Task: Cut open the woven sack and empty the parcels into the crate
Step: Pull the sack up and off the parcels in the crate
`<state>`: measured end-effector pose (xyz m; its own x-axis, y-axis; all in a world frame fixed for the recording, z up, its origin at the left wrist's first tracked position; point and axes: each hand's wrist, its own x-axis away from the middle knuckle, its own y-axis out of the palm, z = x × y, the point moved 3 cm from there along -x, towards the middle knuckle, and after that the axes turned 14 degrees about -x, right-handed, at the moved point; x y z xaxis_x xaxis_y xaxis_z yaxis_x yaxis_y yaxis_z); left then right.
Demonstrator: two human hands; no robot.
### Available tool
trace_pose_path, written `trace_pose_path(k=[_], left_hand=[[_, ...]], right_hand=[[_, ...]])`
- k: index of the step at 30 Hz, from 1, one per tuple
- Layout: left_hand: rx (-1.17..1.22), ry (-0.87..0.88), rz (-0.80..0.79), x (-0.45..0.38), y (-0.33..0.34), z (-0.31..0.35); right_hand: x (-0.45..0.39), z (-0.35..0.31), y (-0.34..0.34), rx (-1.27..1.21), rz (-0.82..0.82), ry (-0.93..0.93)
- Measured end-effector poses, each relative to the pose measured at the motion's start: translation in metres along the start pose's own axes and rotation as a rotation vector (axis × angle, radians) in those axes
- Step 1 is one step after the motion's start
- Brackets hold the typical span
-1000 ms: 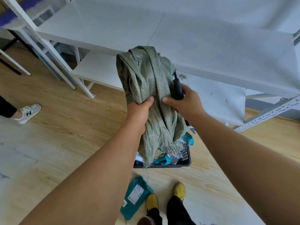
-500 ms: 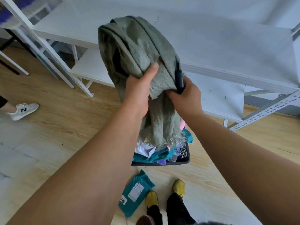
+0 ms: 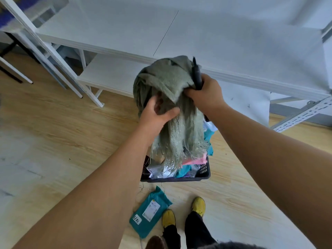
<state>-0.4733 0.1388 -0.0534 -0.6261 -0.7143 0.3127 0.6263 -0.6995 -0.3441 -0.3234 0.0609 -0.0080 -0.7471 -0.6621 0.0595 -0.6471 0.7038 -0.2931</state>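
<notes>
— Green woven sack (image 3: 167, 81), bunched and limp: that is what we hold up over the crate (image 3: 204, 174) in the head view. Where do our hands sit on it?

— Our left hand (image 3: 158, 116) grips the sack at its middle, thumb across the near side and fingers curled into the cloth. Our right hand (image 3: 206, 95) clamps the upper fold of the sack just beside the left, and pins a black cutter (image 3: 196, 76) against it; the tool's tip sticks up past the knuckles.

— So most of the sack lies where, relative to the two grips?

— A crumpled dome rises above and left of both hands. Below the left hand the frayed, cut end hangs straight down and reaches the parcels (image 3: 194, 161) heaped in the crate.

— And the crate itself?

— Dark, slotted, on the wooden floor (image 3: 53, 141) in front of the white shelving (image 3: 111, 76). We see pink, teal and silver packets inside, piled above its rim. One teal parcel (image 3: 150, 211) lies on the floor outside it, near our yellow shoes (image 3: 198, 206).
</notes>
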Motion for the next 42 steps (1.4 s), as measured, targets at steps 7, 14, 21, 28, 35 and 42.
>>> trace_pose_path(k=[7,14,21,28,35,42], left_hand=[[0.004,-0.013,0.238,0.0,0.005,0.003],[0.015,0.113,0.566,-0.002,-0.021,0.044],[-0.073,0.175,0.641,0.003,-0.037,0.053],[0.116,0.064,0.745,0.005,-0.07,0.061],[0.431,0.134,0.583,0.009,-0.067,0.096],[0.401,0.198,0.32,0.014,-0.059,0.103]], right_hand=[[-0.002,-0.037,0.025,-0.114,-0.231,-0.134],[-0.005,-0.067,0.021,-0.366,-0.226,-0.253],[0.0,-0.077,0.02,-0.34,-0.256,-0.275],[0.008,-0.043,0.02,-0.219,-0.232,-0.099],[0.019,-0.023,0.037,-0.165,-0.248,0.039],[0.003,-0.04,0.021,-0.494,-0.02,0.005]])
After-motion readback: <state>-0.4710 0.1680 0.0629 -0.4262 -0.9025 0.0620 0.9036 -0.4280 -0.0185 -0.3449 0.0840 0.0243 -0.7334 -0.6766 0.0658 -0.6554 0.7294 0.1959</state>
